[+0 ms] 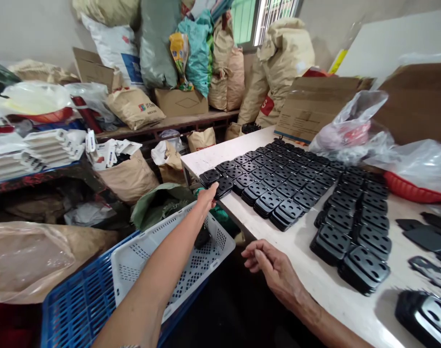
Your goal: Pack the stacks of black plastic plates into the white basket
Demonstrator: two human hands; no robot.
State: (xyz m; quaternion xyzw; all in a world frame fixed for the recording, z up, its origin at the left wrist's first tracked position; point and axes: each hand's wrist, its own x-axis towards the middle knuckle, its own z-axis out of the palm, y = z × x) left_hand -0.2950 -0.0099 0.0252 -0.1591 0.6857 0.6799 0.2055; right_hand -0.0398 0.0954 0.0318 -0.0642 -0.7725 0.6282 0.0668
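Observation:
My left hand (208, 195) reaches to the near left corner of the table. Its thumb and fingers close on the edge of a stack of black plastic plates (224, 186) with oval holes; the fingers are partly hidden. Beside that stack, right at the corner, sits another black stack (209, 176). My right hand (267, 263) hovers at the table's front edge, fingers loosely bent and apart, holding nothing. Many similar stacks (269, 200) stand in close rows on the white table (300, 246), with another group (365, 266) further right.
Below my left arm, a white perforated basket (220, 241) with something dark inside rests over a blue crate (71, 299). At the right lie loose black flat pieces (423, 237) and a red tray (416, 188) under clear plastic. Cardboard boxes (311, 104) and full sacks (289, 48) stand behind.

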